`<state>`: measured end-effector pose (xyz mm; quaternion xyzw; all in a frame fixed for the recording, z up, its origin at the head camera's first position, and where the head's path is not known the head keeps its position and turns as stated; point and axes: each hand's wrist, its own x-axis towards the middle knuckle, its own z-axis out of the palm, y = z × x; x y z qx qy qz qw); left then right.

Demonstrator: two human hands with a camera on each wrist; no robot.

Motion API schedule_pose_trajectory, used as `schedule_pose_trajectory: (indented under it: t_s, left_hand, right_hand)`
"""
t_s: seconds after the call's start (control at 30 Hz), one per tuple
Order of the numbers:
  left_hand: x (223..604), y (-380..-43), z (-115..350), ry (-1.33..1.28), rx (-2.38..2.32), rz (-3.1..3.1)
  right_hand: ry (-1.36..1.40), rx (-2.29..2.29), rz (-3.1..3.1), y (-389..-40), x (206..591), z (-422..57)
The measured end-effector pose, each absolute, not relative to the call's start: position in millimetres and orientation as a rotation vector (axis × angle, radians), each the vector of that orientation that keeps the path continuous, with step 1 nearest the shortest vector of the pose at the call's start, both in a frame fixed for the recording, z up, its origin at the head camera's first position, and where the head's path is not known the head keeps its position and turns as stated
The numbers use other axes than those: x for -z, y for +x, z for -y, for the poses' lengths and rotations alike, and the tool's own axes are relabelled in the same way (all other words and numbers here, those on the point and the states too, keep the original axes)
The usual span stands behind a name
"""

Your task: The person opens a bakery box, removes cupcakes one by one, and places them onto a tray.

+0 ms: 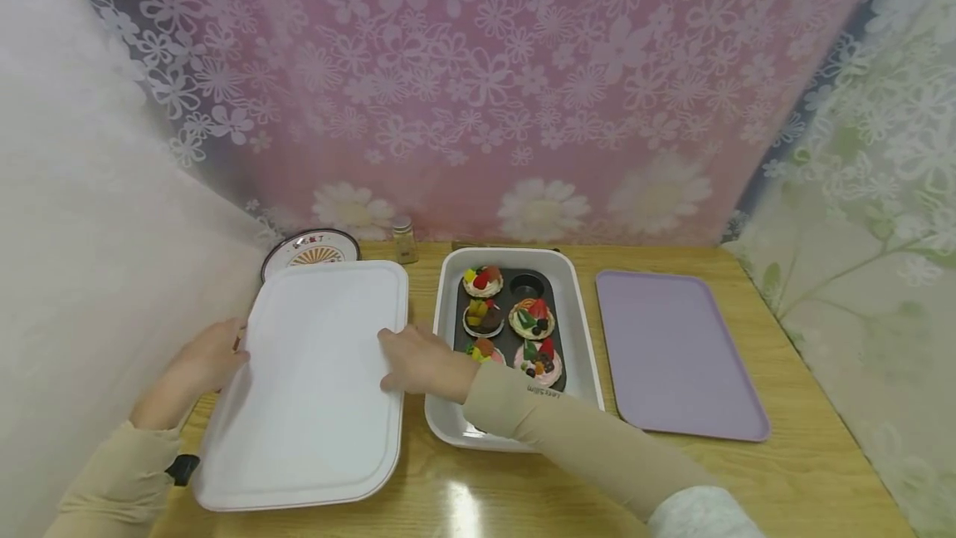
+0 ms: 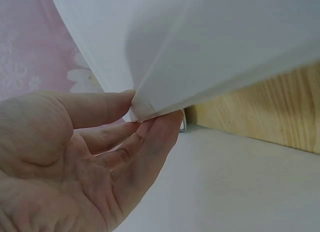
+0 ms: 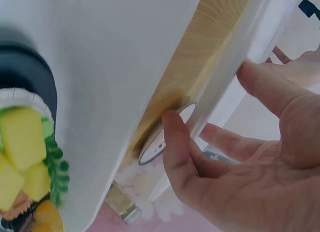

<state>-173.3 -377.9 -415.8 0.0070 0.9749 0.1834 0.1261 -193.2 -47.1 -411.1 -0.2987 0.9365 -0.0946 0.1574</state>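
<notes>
A white plastic lid (image 1: 317, 380), large and rectangular with rounded corners, is held between both hands on the left side of the table. My left hand (image 1: 202, 364) pinches its left edge between thumb and fingers, as the left wrist view shows. On the opposite edge, my right hand (image 1: 427, 362) grips with the thumb on top and fingers beneath. Right of the lid stands an open white container (image 1: 584, 347), partly covered by my right forearm. Inside it lies a dark muffin pan (image 1: 498, 330) with several fruit-topped tarts (image 1: 532, 318); one visible cup (image 1: 527, 285) is empty.
A flat purple tray (image 1: 675, 355) lies at the right. Behind the lid, a decorated plate (image 1: 314, 247) leans by the curtain, with a small jar (image 1: 404, 241) beside it. Flowered curtains (image 1: 523, 106) enclose the wooden table (image 1: 456, 492) at the back and sides.
</notes>
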Motion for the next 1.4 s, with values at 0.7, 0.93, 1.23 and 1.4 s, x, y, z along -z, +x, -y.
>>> schedule_pose_trajectory:
  t_s: [0.7, 0.93, 1.23, 1.4]
  left_hand:
    - [454.4, -162.2, 383.7, 0.034, -0.449, -2.915]
    - [460.8, -159.1, 387.3, 0.001, -0.44, -2.903]
    - [466.8, -153.9, 386.3, -0.002, -0.413, -2.915]
    - [471.6, -150.7, 384.9, -0.007, -0.42, -2.936]
  right_hand:
    - [-0.961, 0.162, -2.556, -183.6, 420.0, 58.4]
    - [-0.948, 0.177, -2.51, -176.6, 422.4, 63.5]
    - [-0.914, 0.154, -2.481, -170.6, 430.8, 67.8]
    - [-0.927, 0.122, -2.452, -168.9, 431.8, 67.7]
